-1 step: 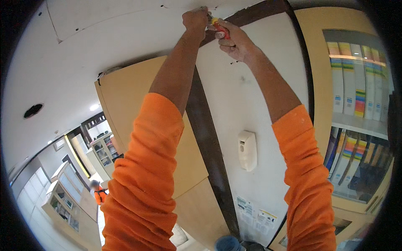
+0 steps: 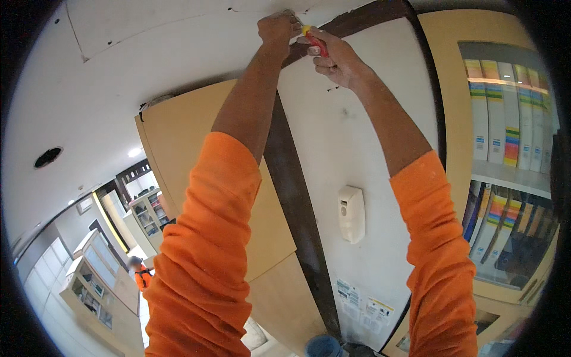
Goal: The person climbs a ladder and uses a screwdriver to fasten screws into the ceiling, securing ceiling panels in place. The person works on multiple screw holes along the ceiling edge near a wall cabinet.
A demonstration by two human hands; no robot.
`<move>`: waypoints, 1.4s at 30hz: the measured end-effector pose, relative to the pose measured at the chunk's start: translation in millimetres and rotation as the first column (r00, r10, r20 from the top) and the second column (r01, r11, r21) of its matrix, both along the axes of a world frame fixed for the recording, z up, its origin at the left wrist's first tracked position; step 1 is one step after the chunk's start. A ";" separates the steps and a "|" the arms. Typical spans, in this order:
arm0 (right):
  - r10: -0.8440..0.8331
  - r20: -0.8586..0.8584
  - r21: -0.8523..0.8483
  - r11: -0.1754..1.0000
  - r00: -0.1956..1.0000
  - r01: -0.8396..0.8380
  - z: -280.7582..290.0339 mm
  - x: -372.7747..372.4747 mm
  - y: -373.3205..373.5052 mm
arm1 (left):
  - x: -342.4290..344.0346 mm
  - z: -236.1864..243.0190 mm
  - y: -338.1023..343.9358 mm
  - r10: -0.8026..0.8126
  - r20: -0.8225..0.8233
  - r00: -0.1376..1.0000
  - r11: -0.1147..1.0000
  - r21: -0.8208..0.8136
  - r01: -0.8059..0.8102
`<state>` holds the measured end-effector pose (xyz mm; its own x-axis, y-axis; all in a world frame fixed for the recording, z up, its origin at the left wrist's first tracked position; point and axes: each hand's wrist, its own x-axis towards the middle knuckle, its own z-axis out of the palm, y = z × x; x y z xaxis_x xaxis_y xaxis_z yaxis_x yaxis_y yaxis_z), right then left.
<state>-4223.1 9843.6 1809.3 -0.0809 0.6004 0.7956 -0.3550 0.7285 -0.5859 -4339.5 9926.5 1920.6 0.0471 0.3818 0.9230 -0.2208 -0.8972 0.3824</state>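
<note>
Right hand (image 2: 340,62) slightly rightward, around red-handled tool (image 2: 319,44), tip unclear

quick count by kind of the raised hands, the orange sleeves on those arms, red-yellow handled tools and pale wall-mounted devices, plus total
hands: 2 (left hand, right hand)
orange sleeves: 2 (left sleeve, right sleeve)
red-yellow handled tool: 1
pale wall-mounted device: 1
total: 6

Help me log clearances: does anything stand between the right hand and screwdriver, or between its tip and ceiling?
Nothing visible separates the right hand from the screwdriver it grips. The left hand is at the tip end, hiding whether anything separates tip from ceiling.
</note>
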 end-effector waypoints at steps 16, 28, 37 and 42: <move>-0.680 0.646 0.307 0.647 0.346 0.698 -205.4 28.1 -161.2 | -40.2 -4.4 -36.3 0.967 0.051 0.248 0.229 0.242 -0.943; -0.891 0.187 0.497 0.448 0.413 0.743 -127.7 -50.2 -95.6 | -89.0 -63.2 -18.5 -0.054 -0.337 0.940 0.998 -0.001 0.057; -0.904 -0.104 0.566 0.289 0.415 0.772 -29.9 -123.5 -19.5 | -143.0 -49.8 -75.1 -0.231 -0.248 0.941 0.963 0.082 0.258; -0.903 -0.195 0.550 0.223 0.383 0.805 -13.7 -144.2 -12.3 | -147.8 -32.4 -69.8 -0.149 -0.192 0.970 0.975 0.135 0.177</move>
